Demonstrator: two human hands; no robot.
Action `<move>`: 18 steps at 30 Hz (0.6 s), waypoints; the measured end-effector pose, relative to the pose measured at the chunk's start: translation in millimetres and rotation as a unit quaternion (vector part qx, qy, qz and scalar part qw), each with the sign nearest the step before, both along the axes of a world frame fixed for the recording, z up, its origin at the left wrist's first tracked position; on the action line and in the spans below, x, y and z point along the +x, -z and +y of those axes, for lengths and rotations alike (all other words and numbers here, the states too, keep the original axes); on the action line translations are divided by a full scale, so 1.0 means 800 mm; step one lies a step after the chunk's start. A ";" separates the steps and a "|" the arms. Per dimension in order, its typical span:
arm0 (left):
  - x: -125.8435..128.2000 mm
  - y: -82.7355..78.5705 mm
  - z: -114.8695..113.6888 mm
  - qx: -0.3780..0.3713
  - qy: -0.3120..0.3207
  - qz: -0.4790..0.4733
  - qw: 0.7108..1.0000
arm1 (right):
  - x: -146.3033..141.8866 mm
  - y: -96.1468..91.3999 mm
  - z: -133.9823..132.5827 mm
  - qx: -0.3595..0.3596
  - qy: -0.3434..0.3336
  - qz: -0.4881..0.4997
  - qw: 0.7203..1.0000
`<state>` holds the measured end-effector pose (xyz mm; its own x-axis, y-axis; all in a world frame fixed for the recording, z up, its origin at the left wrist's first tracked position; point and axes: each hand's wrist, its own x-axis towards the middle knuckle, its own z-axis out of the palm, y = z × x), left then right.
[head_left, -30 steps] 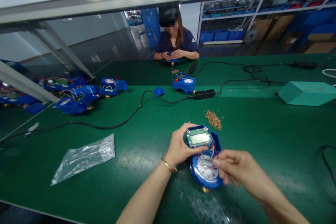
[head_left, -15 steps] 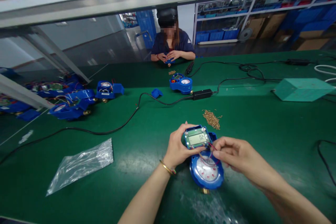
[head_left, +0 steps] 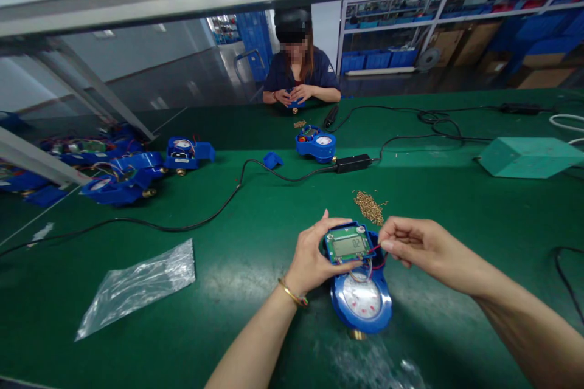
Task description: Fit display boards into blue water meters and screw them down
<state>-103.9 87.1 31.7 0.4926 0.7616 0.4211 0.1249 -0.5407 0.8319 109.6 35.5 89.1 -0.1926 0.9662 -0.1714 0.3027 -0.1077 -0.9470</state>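
Observation:
A blue water meter (head_left: 362, 298) with a round dial and a brass fitting rests on the green bench in front of me. Its upper housing holds a green circuit board (head_left: 349, 245) with a small lit display. My left hand (head_left: 314, 252) grips that housing from the left, fingers along the far edge and thumb along the near one. Between the thumb and fingertips of my right hand (head_left: 417, 249) a red wire (head_left: 376, 247) is pinched, drawn out to the right of the board. Other thin wires loop between board and dial.
A heap of small brass screws (head_left: 369, 207) lies beyond the meter. A clear plastic bag (head_left: 141, 289) is at left. Black cable (head_left: 182, 230) crosses the bench. More blue meters (head_left: 123, 179) stand at far left. Another person (head_left: 298, 73) sits opposite, hands on a meter.
My right hand has moved up and to the right, pulling the red wire away from the dial to beside the board. My left hand keeps its hold on the housing.

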 end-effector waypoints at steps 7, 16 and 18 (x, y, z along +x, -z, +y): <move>0.000 0.000 0.001 -0.022 0.000 -0.005 1.000 | 0.006 0.015 0.003 -0.015 0.015 0.029 0.999; -0.002 -0.001 -0.003 -0.061 -0.011 -0.020 0.998 | 0.002 0.031 0.005 -0.031 -0.005 0.046 0.998; -0.002 0.001 -0.004 -0.073 -0.010 -0.021 0.997 | 0.001 0.036 0.006 -0.043 -0.014 0.055 0.997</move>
<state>-105.7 84.3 30.9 0.4608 0.8256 0.3258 0.0978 -0.4121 0.9059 110.2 40.0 60.7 -0.2411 0.9430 -0.2295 0.2015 -0.1827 -0.9623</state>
